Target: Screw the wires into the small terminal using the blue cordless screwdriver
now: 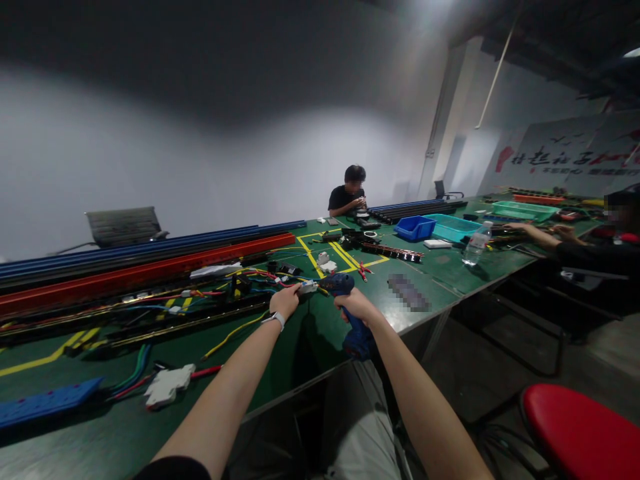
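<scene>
The right hand point(356, 305) is wrapped around the grip of a blue cordless screwdriver point(345, 293). Directly left of the screwdriver, the left hand point(285, 300) pinches a small grey electrical part point(307, 287) at its tip, above the green tabletop point(440, 273).

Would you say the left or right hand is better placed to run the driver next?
Right: the right hand grips the driver, its tip at the part that the left hand holds.

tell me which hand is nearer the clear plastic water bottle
Right. The right hand, gripping a blue power screwdriver, is left of the bottle; the left hand lies farther left still.
</scene>
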`<act>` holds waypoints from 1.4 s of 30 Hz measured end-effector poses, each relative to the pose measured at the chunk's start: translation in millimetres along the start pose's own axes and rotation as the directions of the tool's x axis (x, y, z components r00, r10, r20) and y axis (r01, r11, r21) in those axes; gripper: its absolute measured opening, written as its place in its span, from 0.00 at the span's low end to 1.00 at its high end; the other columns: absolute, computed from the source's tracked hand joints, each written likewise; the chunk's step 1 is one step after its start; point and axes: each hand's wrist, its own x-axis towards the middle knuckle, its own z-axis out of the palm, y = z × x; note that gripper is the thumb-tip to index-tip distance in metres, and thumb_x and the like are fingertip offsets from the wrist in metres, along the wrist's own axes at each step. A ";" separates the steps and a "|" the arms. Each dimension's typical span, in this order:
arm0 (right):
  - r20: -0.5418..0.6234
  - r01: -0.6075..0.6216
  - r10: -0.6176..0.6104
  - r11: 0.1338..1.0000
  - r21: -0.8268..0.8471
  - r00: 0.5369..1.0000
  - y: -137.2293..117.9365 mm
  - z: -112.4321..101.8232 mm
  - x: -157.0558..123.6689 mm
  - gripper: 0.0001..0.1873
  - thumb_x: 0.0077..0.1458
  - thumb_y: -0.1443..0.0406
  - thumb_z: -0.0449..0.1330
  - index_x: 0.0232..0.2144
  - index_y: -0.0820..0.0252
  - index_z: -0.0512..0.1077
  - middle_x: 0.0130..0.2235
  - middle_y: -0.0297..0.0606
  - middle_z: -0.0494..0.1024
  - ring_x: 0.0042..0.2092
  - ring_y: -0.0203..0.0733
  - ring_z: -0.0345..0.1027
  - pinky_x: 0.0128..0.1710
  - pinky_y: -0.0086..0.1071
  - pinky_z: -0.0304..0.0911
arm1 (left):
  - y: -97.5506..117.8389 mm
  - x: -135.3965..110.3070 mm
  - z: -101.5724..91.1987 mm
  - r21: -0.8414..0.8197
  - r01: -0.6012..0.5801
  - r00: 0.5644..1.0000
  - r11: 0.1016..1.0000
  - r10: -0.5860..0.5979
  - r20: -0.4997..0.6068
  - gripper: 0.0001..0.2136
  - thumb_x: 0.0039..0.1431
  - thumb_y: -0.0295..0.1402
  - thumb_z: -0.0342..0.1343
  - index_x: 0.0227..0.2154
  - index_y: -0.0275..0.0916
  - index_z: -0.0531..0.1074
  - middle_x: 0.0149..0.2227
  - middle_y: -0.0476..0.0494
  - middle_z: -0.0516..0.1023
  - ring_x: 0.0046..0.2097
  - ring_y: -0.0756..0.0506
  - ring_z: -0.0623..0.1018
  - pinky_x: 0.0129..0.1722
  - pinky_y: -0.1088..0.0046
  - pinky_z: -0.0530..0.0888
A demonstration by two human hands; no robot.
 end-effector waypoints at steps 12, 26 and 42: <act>-0.004 -0.008 0.008 1.000 0.011 1.000 -0.9 -1.5 -1.8 0.05 0.42 0.70 0.57 0.20 0.59 0.63 0.14 0.28 0.63 0.16 0.34 0.60 0.15 0.26 0.53 | 0.7 0.3 1.2 0.004 -0.001 1.000 1.000 0.001 0.005 0.21 0.66 0.44 0.42 0.60 0.57 0.67 0.53 0.44 0.79 0.50 0.40 0.78 0.49 0.63 0.71; -0.007 0.010 -0.010 1.000 0.019 1.000 1.1 -1.0 -0.4 0.05 0.41 0.70 0.57 0.20 0.59 0.63 0.14 0.27 0.62 0.16 0.34 0.60 0.16 0.26 0.54 | 1.1 -1.1 -1.2 -0.008 0.009 1.000 1.000 -0.009 0.008 0.21 0.66 0.43 0.43 0.60 0.57 0.68 0.54 0.45 0.78 0.51 0.40 0.78 0.50 0.63 0.71; -0.006 0.002 -0.002 1.000 0.014 1.000 2.4 -0.9 0.8 0.06 0.41 0.70 0.57 0.21 0.59 0.62 0.14 0.27 0.62 0.16 0.34 0.60 0.16 0.25 0.53 | -3.3 1.2 4.5 -0.015 -0.016 1.000 1.000 0.016 -0.016 0.21 0.66 0.41 0.44 0.60 0.57 0.67 0.54 0.44 0.78 0.50 0.40 0.78 0.50 0.63 0.71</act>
